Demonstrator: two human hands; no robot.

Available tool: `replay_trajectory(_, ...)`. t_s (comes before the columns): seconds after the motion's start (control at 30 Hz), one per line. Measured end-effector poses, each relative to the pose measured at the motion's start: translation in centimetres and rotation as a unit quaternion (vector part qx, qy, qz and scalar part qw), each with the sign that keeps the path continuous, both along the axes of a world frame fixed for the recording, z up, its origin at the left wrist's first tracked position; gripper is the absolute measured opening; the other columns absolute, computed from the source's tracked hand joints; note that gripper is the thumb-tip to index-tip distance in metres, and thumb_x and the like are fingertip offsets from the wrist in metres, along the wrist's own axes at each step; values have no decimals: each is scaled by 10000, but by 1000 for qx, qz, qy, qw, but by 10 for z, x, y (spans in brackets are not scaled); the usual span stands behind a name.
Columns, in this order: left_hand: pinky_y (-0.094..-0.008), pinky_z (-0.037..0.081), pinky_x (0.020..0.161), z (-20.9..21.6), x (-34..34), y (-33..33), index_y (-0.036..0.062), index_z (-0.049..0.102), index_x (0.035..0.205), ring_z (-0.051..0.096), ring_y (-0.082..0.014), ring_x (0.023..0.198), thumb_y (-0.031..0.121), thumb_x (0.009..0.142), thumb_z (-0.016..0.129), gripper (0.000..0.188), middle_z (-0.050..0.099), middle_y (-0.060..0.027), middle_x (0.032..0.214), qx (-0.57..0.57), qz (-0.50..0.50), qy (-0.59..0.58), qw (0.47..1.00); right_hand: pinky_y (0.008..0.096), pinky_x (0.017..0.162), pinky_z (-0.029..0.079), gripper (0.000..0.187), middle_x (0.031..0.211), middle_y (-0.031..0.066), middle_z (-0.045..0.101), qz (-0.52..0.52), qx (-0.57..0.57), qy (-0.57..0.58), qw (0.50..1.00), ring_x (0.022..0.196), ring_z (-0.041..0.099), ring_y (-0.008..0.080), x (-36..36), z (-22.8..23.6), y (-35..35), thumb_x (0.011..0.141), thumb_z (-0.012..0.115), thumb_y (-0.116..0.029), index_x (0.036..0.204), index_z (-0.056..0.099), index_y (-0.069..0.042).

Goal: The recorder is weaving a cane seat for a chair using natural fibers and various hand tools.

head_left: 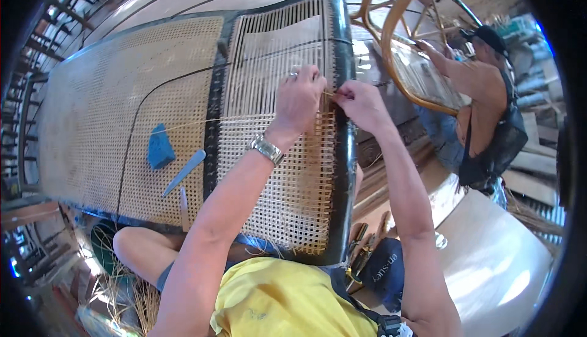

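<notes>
A long dark-framed panel (344, 172) with woven cane lies in front of me. Its right section has an open-mesh cane weave (275, 184) at the near part and bare lengthwise cane strips (257, 80) at the far part. My right hand (362, 106) pinches a thin cane strand (329, 93) beside the right rail. Just left of it, my left hand (299, 98) rests over the weave's upper edge, its fingers curled; what they grip is hidden. Leftward, a loose pale strand (199, 121) crosses the finished mesh.
On the left mesh lie a blue block (160, 147), a pale pointed tool (184, 172) and a smaller pointed tool (184, 208). A dark cord (147, 97) curves across the panel. At right, another person (483, 92) works by a curved rattan frame (388, 43). Loose fibres (143, 300) lie lower left.
</notes>
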State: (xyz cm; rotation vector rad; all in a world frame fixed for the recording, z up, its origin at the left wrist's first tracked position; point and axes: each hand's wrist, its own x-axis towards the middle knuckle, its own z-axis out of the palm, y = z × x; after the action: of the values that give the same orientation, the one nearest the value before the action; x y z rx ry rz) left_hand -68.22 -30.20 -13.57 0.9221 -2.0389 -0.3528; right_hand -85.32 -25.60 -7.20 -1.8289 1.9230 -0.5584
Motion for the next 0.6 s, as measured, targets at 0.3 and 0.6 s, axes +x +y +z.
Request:
replay_trajectory(0.3, -257, 531, 675, -26, 34, 16, 41, 683, 1048, 616, -120, 747, 151, 978, 681, 130, 667, -28, 875, 311, 130, 188, 923, 428, 789, 532, 177, 884, 173, 701, -7, 14, 6, 1000, 869, 681, 341, -18, 13, 14, 890, 716, -177, 914, 691, -3)
replay_trajectory(0.6, -260, 538, 617, 5, 11, 26, -55, 716, 1159, 695, -102, 652, 213, 1007, 634, 319, 750, -65, 792, 450, -19, 150, 880, 395, 730, 530, 129, 859, 160, 675, 9, -51, -15, 999, 793, 670, 315, -13, 15, 29, 884, 715, -107, 917, 665, 7)
